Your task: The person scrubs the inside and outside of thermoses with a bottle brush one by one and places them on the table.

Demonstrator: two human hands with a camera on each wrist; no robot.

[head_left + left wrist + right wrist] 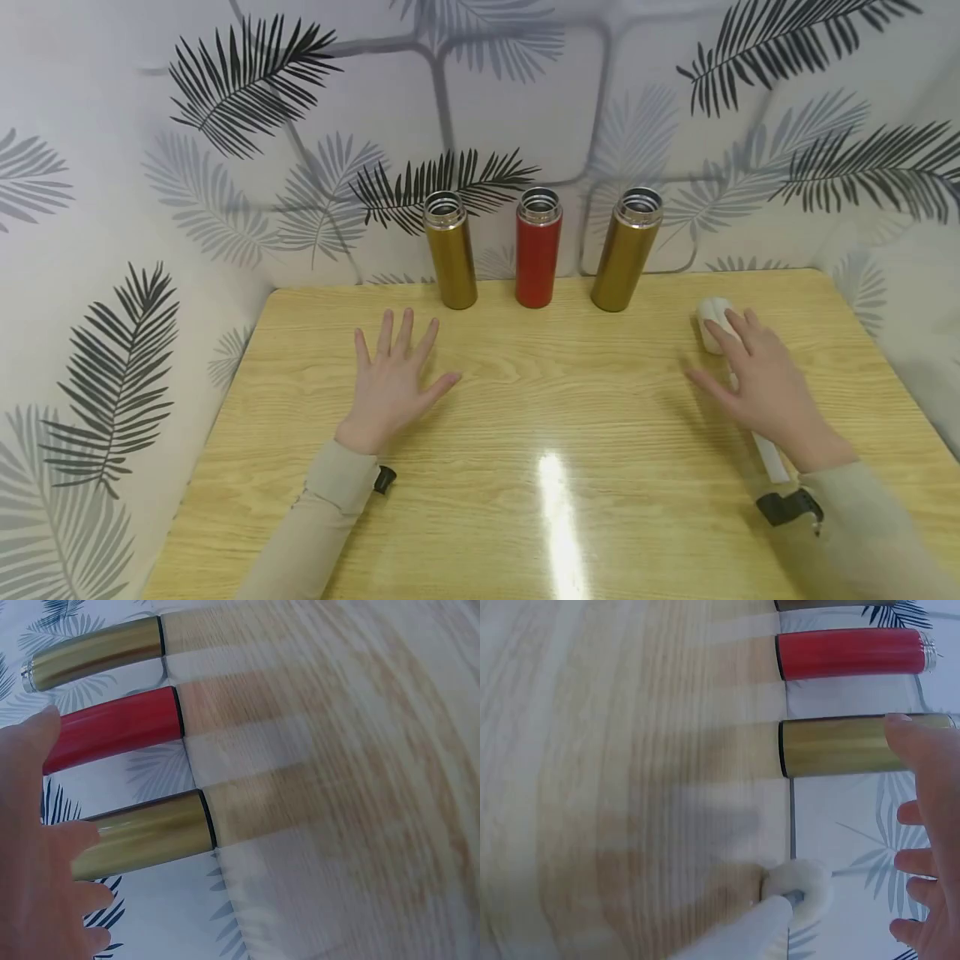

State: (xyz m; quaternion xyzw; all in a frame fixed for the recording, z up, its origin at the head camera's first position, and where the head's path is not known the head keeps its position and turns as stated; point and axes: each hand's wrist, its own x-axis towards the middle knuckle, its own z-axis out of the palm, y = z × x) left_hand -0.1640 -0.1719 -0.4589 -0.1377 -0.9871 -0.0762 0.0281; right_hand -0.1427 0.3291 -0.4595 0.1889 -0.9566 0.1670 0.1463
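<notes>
My left hand (392,385) is spread flat over the left part of the table (525,400), fingers apart and holding nothing. On the right, my right hand (772,387) hovers with loose fingers above a white sponge bottle brush (711,325). Its round sponge head (802,889) and white handle (742,934) show apart from the fingers in the right wrist view; in the head view the hand hides its middle. Three lidless flasks stand at the back: a left gold flask (453,262), a red flask (536,258) and a right gold flask (624,260).
A wall (510,100) with a dark and grey leaf pattern rises right behind the flasks. The table's back edge runs just behind them. A bright light reflection (558,517) lies on the wood near the front.
</notes>
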